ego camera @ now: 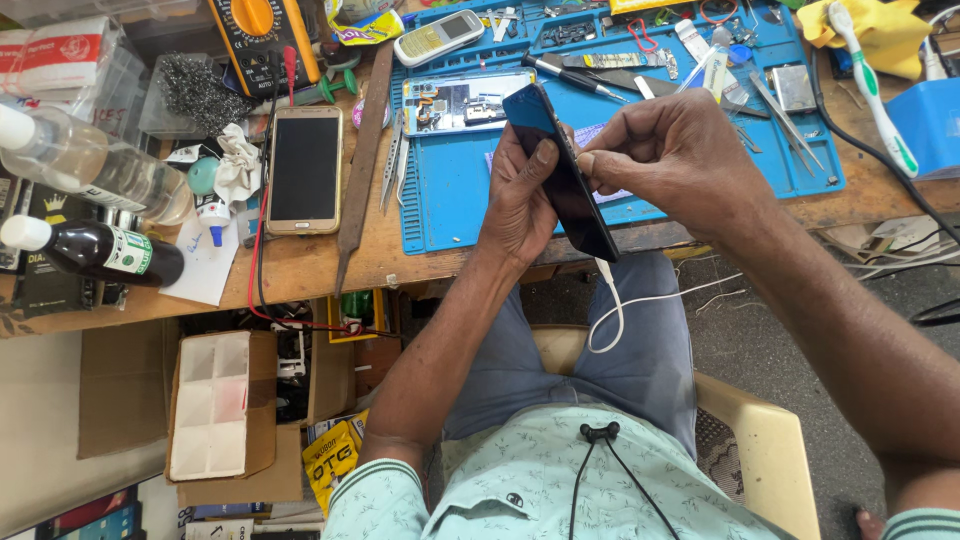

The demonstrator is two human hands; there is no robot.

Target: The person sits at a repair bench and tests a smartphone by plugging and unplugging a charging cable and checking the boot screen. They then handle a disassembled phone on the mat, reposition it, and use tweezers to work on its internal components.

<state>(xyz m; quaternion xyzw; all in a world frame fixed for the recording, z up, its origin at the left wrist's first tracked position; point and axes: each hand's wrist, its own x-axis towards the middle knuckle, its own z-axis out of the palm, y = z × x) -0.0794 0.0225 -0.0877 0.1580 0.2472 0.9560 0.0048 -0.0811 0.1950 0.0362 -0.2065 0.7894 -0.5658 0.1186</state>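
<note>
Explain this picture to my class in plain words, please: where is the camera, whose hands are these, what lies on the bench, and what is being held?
There is no machine here. The single picture comes from a camera worn on a person's head, looking down at their own lap and two bare hands.

The left hand grips a dark smartphone, held tilted above the bench edge, with a white cable hanging from its lower end. The right hand pinches at the phone's side edge; whether it holds a small tool cannot be seen.

On the wooden workbench lies a blue repair mat with tweezers, small parts and an opened phone. To the left lie a gold-framed phone, a yellow multimeter, a clear bottle and a dark bottle.
</note>
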